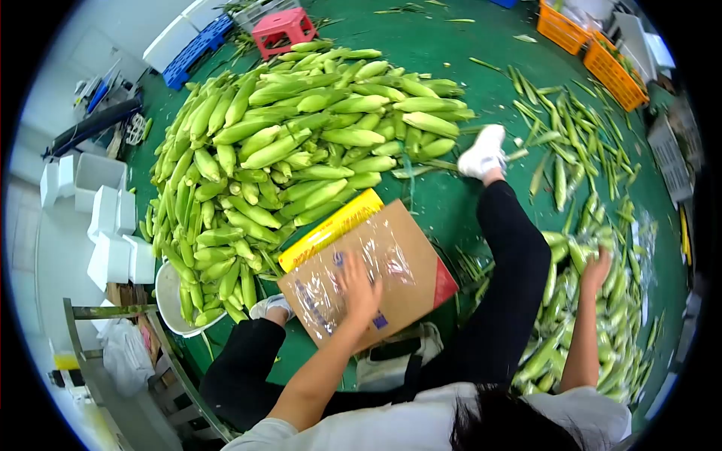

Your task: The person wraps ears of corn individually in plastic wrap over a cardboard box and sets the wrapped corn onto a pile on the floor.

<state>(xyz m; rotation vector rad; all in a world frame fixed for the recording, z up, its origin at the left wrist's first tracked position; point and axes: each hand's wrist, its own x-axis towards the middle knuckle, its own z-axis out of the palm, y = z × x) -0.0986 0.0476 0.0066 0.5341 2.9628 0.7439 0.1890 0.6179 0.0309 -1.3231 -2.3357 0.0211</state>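
Observation:
My left hand (359, 289) lies flat with fingers spread on clear plastic film (391, 244) over a cardboard box (410, 289). Along the far edge of the box lies a yellow printed carton (331, 229), long and narrow. To my right, my right hand (596, 272) is at the upper part of a pile of film-wrapped corn (553, 349). Its fingers are curled against an ear of corn (577, 255); the grip is partly hidden. Ahead and left is a large heap of green-husked corn (301, 143).
A white tub (171, 297) with corn stands at the left. Loose husks (579, 143) are strewn on the green floor at the right. A red stool (283, 31) is behind the heap, orange crates (613, 71) at the far right. A wooden chair (113, 310) stands lower left.

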